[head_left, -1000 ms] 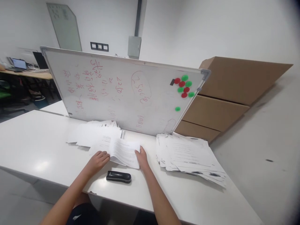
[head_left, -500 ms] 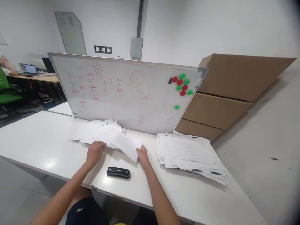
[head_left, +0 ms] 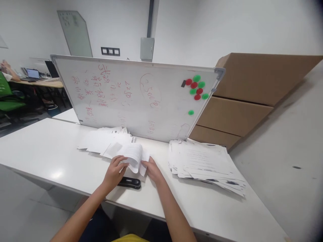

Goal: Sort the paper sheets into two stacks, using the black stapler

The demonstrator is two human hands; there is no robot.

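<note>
Between my hands a few printed white sheets [head_left: 134, 155] are held up, the top one curled over. My left hand [head_left: 117, 169] pinches the curled edge of a sheet. My right hand [head_left: 152, 168] grips the sheets at their right edge. Just below, a black stapler [head_left: 131, 183] lies on the white table, its left end hidden by my left hand. Behind my left hand is a loose pile of papers [head_left: 97, 140]. A larger stack of printed papers [head_left: 202, 161] lies to the right of my right hand.
A whiteboard [head_left: 113, 97] with red writing and round red and green magnets leans behind the papers. Cardboard boxes [head_left: 249, 80] are stacked at the right. The white table [head_left: 37, 148] extends left. A person's arm [head_left: 11, 72] shows at another desk, far left.
My left hand has moved right and forward from the left pile's edge to the sheets, now partly covering the stapler. The top sheet has curled up. My right hand stays on the sheets.
</note>
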